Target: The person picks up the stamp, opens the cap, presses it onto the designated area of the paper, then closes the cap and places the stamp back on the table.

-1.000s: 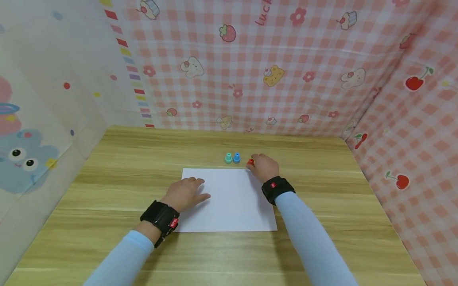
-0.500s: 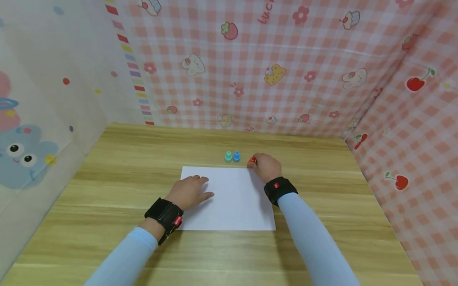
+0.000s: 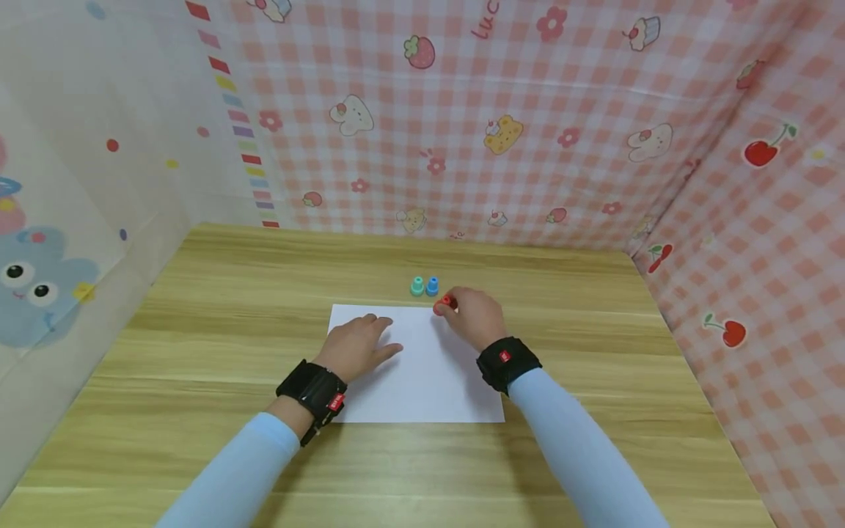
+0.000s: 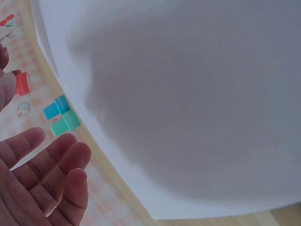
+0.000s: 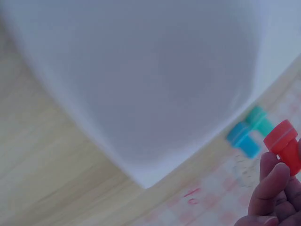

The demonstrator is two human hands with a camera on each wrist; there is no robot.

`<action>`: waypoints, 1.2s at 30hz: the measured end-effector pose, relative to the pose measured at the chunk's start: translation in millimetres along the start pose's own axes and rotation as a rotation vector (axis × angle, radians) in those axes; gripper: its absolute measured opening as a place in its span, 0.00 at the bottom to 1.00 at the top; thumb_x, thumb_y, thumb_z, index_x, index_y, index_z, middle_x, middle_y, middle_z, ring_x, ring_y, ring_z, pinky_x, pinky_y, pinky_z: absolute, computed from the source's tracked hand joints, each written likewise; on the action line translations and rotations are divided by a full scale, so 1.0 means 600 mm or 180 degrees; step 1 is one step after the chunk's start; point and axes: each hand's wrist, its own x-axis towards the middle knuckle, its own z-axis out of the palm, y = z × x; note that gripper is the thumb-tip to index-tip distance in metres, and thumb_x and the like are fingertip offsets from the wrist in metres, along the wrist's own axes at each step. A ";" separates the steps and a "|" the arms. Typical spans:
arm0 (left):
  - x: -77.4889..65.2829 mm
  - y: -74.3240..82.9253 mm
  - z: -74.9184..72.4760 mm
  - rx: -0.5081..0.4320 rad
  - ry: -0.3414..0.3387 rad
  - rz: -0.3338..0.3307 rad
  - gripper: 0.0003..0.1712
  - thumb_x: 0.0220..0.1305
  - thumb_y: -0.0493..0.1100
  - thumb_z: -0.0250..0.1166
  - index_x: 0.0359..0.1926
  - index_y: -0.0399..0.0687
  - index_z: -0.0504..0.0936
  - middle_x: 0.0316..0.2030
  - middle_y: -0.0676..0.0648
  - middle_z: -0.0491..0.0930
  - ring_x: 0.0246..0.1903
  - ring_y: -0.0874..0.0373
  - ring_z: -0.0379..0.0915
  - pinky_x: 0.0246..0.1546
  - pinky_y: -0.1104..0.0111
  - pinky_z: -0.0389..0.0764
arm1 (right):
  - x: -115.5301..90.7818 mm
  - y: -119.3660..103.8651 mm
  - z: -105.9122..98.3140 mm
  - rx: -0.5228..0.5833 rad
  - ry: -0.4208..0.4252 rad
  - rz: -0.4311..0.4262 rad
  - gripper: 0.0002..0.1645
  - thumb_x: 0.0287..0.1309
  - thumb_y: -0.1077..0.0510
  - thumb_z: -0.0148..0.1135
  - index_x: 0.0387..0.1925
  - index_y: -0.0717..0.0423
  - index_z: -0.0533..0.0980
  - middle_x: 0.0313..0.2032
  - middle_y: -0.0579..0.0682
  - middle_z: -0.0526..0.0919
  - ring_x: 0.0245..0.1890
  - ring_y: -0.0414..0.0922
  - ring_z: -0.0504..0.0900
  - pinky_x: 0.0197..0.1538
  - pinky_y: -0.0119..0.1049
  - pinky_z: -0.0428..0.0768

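A small red stepped piece (image 5: pixel 283 137), wide at one end and narrower at the other, is pinched between the thumb and fingers of a person's right hand (image 3: pixel 480 317). It is at the far edge of a white sheet of paper (image 3: pixel 422 389); whether it touches the paper cannot be told. Just beyond that edge, to the left of the red piece, a blue piece (image 3: pixel 432 287) and a green piece (image 3: pixel 417 287) of similar shape stand upright side by side, green on the left. The left hand (image 3: pixel 352 348) is over the left part of the sheet, fingers loosely extended, thumb spread away, holding nothing. Each wrist wears a black band, above light blue sleeves (image 3: pixel 581 433). The sheet lies on a wood-grain table (image 3: pixel 198 315), backed by a pink checked cloth (image 3: pixel 389 88) with cartoon prints.
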 end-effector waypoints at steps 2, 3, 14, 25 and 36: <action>0.002 0.003 -0.002 -0.0017 0.0031 0.0012 0.33 0.62 0.61 0.60 0.59 0.43 0.76 0.49 0.38 0.81 0.48 0.46 0.77 0.43 0.51 0.82 | -0.007 -0.013 -0.002 0.0061 0.0011 -0.0115 0.18 0.57 0.43 0.64 0.39 0.53 0.82 0.28 0.48 0.84 0.25 0.45 0.75 0.28 0.38 0.76; 0.003 0.004 -0.003 -0.0008 0.0046 0.0016 0.33 0.62 0.61 0.60 0.59 0.43 0.76 0.49 0.38 0.81 0.47 0.46 0.77 0.43 0.51 0.82 | -0.010 -0.020 -0.003 0.0097 0.0019 -0.0179 0.17 0.57 0.44 0.64 0.38 0.52 0.83 0.27 0.47 0.84 0.24 0.44 0.75 0.27 0.37 0.75; 0.005 0.012 -0.005 -0.0017 0.0231 0.0104 0.33 0.62 0.61 0.60 0.57 0.42 0.76 0.46 0.39 0.82 0.42 0.48 0.79 0.35 0.52 0.84 | -0.036 -0.080 -0.009 0.0312 -0.0091 -0.0583 0.12 0.57 0.44 0.64 0.34 0.47 0.83 0.28 0.42 0.85 0.22 0.39 0.73 0.22 0.33 0.70; 0.008 0.012 -0.001 -0.0114 0.0528 0.0286 0.20 0.62 0.56 0.62 0.42 0.44 0.82 0.35 0.47 0.82 0.29 0.55 0.78 0.26 0.58 0.82 | -0.043 -0.093 -0.009 0.0324 -0.0147 -0.0681 0.12 0.58 0.45 0.63 0.33 0.47 0.83 0.29 0.41 0.84 0.19 0.39 0.71 0.20 0.30 0.65; 0.012 0.014 -0.003 -0.0362 0.0507 0.0411 0.15 0.63 0.52 0.63 0.36 0.43 0.81 0.30 0.46 0.81 0.24 0.57 0.71 0.25 0.61 0.76 | -0.042 -0.089 -0.012 0.0519 -0.0362 -0.0482 0.10 0.61 0.48 0.61 0.35 0.48 0.82 0.23 0.44 0.81 0.19 0.40 0.71 0.20 0.31 0.65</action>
